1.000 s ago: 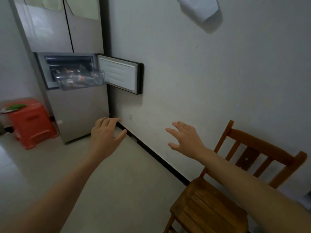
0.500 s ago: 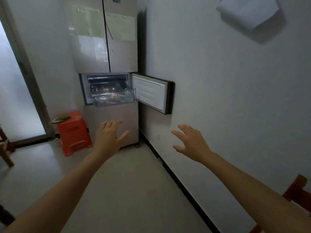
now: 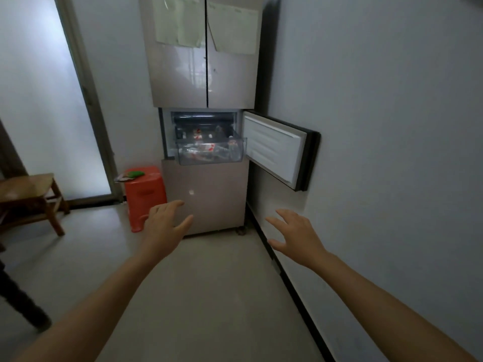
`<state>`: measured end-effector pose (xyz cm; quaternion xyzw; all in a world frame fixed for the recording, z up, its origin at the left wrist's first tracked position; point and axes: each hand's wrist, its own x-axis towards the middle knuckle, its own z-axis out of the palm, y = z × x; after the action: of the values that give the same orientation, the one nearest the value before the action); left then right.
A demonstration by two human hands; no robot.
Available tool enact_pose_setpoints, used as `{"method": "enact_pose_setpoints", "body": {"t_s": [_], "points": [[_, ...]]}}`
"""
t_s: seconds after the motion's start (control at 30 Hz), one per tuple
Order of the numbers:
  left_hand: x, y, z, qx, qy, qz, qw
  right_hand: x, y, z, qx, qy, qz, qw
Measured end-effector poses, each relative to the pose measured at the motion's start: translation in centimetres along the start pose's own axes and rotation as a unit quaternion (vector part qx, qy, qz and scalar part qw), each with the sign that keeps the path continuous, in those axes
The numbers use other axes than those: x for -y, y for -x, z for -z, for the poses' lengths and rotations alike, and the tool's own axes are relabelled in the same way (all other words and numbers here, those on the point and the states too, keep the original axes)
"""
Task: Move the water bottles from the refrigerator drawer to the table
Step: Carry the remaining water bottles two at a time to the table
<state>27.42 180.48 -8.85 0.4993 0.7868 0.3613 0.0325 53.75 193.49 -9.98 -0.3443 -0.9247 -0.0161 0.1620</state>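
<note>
Facing pale floor (image 3: pixel 209 296), white wall (image 3: pixel 392 126), open refrigerator drawer (image 3: pixel 209 161)

Bottles (image 3: pixel 206 150) lie in the drawer (image 3: pixel 211 159) pulled out of the fridge (image 3: pixel 203 87); a stool (image 3: pixel 145 197) stands left of it.

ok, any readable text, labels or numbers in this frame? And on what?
No text can be read here.
The sheets on the fridge: print too blurred.
The bottles in the drawer: red and white labels, too small and blurred.
The packet on the stool: too blurred.
</note>
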Motion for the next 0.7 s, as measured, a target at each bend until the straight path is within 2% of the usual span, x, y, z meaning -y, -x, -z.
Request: {"method": "enact_pose_setpoints", "body": {"t_s": [0.13, 0.37, 0.57, 0.7], "points": [[1.4, -6.5, -0.8, -0.040, -0.003, 0.006, 0.999, -0.9, -7.3, -1.3, -0.002, 0.007, 0.017, 1.000], [5.4, -19.0, -2.2, -0.048, 0.028, 0.019, 0.998, -3.2, -20.6, -3.4, 0.022, 0.008, 0.032, 0.999], [8.7, -24.9, -5.6, -0.012, 0.058, 0.032, 0.998, -5.1, -25.3, -6.3, 0.021, -0.003, 0.033, 0.999], [8.6, -28.9, -8.6, -0.010, 0.042, 0.039, 0.998, -7.9, -28.9, -7.9, 0.079, -0.017, 0.017, 0.997]]}}
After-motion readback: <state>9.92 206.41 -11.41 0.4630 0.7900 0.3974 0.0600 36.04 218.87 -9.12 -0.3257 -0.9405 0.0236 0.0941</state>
